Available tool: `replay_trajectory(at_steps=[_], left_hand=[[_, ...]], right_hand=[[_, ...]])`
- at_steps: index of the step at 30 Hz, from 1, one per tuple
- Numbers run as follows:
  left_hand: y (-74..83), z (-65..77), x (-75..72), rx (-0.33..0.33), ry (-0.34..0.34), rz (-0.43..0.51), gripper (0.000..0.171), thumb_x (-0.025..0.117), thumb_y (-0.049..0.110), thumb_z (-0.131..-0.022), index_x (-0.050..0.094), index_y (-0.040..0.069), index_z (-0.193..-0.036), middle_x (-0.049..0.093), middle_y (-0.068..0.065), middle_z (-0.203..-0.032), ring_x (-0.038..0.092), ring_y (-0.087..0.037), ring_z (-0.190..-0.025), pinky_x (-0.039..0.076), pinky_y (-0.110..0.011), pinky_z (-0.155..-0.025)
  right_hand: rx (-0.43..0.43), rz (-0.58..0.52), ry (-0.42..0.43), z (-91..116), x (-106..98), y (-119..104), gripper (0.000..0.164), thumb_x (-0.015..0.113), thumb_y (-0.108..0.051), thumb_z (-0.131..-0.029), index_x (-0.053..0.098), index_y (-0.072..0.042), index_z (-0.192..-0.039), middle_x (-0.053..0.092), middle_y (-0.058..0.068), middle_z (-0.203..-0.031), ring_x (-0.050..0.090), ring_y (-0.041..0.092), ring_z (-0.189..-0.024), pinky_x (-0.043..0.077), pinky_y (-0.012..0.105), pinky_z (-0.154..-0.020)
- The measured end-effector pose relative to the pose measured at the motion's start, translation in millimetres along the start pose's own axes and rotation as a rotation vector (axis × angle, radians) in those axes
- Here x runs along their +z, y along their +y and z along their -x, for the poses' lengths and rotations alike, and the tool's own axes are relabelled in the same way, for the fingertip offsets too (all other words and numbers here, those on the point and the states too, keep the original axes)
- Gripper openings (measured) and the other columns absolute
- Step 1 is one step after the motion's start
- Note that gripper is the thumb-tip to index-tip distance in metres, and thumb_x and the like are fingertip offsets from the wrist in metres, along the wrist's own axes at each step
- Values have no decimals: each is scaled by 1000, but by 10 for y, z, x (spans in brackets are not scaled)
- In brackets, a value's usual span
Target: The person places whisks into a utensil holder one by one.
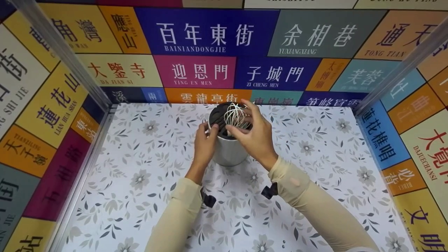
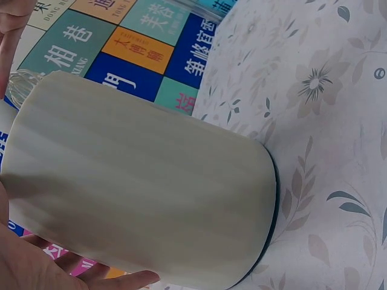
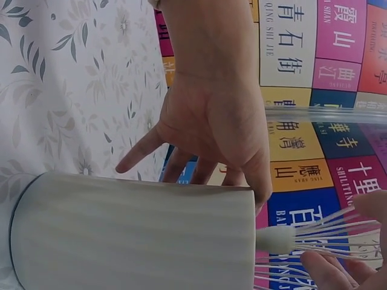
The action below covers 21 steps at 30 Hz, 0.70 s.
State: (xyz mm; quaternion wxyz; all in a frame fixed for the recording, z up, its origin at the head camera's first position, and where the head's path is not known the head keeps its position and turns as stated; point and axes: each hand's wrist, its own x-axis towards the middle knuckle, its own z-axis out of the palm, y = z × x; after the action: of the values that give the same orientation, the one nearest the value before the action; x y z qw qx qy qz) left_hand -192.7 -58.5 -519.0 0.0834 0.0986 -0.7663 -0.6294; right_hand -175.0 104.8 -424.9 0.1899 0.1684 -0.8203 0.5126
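A pale, ribbed utensil holder (image 1: 229,152) with a dark slotted top (image 1: 217,113) stands upright on the table. My left hand (image 1: 205,141) holds it from the left, thumb at the rim and fingers along the side, as the right wrist view shows. A whisk (image 1: 235,113) with white wires rises from the top, its pale neck (image 3: 275,240) just above the rim. Around its wires are the thumb and fingers of my right hand (image 1: 259,134), pinching them. More thin wires (image 3: 275,272) show beside the neck; whether they belong to a second whisk is unclear.
A floral-patterned white cover (image 1: 140,178) lies over the table. Colourful panels with printed characters (image 1: 206,31) stand behind and on both sides. Clear corner strips (image 1: 70,59) run up where the panels meet.
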Motion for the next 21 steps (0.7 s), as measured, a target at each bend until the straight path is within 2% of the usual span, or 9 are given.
replay_trajectory(at_steps=[2,5,9,15,21], left_hand=[[-5,2,-1,-4,-3,-3,45,56,39,-102,56,6,-134,59,-15,-136,58,-30,-125,48,-45,-106],[-7,-3,-3,-2,-5,-8,45,55,39,-103,56,6,-134,59,-15,-136,58,-31,-127,47,-45,-107],[-9,-16,-4,0,5,-13,45,56,40,-102,57,6,-133,59,-15,-136,58,-31,-126,47,-45,-107],[-14,-25,0,7,14,-11,44,57,39,-102,58,6,-131,61,-15,-133,59,-29,-124,48,-44,-106],[-5,-14,9,8,12,-20,43,57,37,-102,58,6,-131,62,-15,-132,60,-30,-121,49,-44,-103]], right_hand=[[-41,-14,4,1,-6,0,73,86,-32,-83,53,-17,-146,67,10,-127,71,22,-107,61,25,-76],[-110,-33,11,-4,-13,-11,58,82,-31,-87,62,-20,-140,66,7,-127,69,19,-110,61,25,-77],[-169,-35,15,-14,-15,-28,35,78,-25,-91,73,-15,-125,67,6,-125,67,16,-113,60,24,-78],[-232,32,32,-11,-1,10,20,77,-16,-92,78,-7,-109,71,10,-117,70,18,-110,59,20,-77],[-351,161,54,-3,3,73,11,76,-10,-91,81,-6,-100,77,6,-103,73,20,-96,60,27,-78]])
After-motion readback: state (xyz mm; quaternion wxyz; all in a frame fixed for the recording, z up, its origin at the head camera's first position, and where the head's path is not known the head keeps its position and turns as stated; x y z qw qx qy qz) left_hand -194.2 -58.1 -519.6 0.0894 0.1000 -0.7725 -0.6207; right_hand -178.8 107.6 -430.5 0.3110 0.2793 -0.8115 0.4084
